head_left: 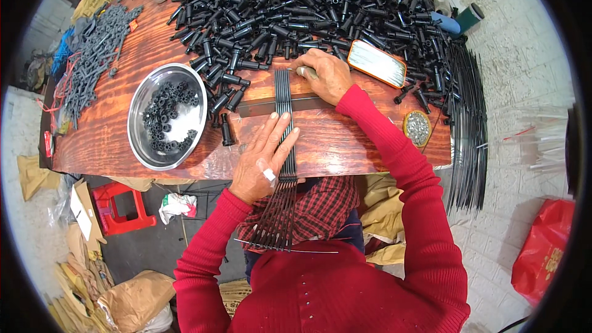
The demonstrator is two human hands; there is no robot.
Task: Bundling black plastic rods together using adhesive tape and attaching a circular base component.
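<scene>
A row of thin black rods [282, 89] lies side by side across a dark bar [255, 107] on the table. The rods run over the front edge and fan out above my lap, where a thin pale wire [317, 251] crosses their ends. My left hand [259, 159] rests flat on the rods with fingers stretched out; white tape is on it. At the far ends of the rods, my right hand [327, 77] is closed with fingers curled. A small greyish thing shows at its fingertips, too little to name.
A big heap of black tubular plastic parts [265, 12] covers the back. A steel bowl [137, 142] of small black rings stands left, grey parts [95, 49] beyond it. An orange-rimmed tray [376, 65], a round tin [417, 129] of small pieces and long black rods [472, 129] are right.
</scene>
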